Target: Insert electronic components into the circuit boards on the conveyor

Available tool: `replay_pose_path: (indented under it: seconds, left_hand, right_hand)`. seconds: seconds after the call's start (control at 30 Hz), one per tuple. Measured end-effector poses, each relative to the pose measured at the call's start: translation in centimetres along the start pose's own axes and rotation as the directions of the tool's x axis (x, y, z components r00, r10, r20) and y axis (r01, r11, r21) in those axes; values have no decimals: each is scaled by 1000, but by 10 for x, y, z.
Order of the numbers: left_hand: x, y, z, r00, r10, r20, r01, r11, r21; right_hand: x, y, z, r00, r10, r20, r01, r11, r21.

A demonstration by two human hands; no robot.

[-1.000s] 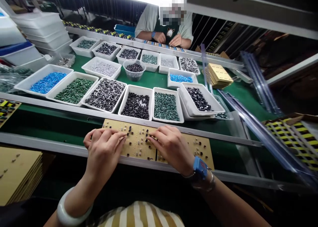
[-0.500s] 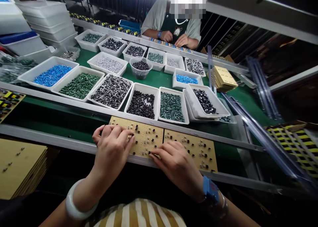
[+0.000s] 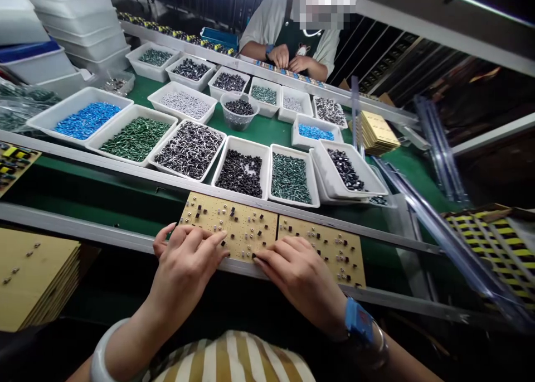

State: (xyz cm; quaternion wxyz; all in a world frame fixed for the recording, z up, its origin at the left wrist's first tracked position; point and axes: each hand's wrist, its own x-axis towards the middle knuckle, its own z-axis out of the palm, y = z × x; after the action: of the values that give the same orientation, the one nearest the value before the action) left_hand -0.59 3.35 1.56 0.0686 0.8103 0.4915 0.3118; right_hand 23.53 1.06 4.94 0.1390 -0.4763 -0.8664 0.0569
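Two tan circuit boards lie side by side along the metal rail, the left board (image 3: 240,214) and the right board (image 3: 343,245), both dotted with small black and silver components. My left hand (image 3: 190,254) is over the lower left part of the left board, fingers pinched together. Whatever lies between those fingertips is hidden. Near the seam of the boards, my right hand (image 3: 298,267) rests low, its thumb and forefinger closed at a small black electronic component (image 3: 254,255) by the left board's front edge.
Behind the rail (image 3: 125,173) stand white trays of loose parts, among them black components (image 3: 234,173), green ones (image 3: 290,178) and blue ones (image 3: 87,120). Stacked boards (image 3: 37,276) sit at the left. Across the bench a co-worker's hands (image 3: 288,58) are at another rail.
My left hand has moved down toward the board's front edge, uncovering components at the upper left. My right hand stays nearly in place. The view has shifted slightly.
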Motion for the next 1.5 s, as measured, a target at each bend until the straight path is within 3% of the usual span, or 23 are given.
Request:
replay_pose_path:
  seconds: [0.2,0.7,0.93,1.1,1.5]
  left_hand:
    - [-2,-6,-1,999,39,24,-38,999,-33]
    - [4,-14,0,995,82,48,-78,993,-91]
    - [1,-12,-2,998,60,35,-56,992,-112]
    - [0,-13,-2,997,64,43,-58,990,-132]
    - [-1,-16,-1,998,54,38,-48,987,-151]
  right_hand:
    - [13,10,-2,988,104,-116,-108,994,-21]
    - [18,12,2,994,107,-35,-105,993,54]
    - [30,28,0,977,149,-153,-154,988,-20]
    - [39,36,2,982,136,-134,-142,989,-34]
    - [39,27,-2,987,111,-112,-119,991,-61]
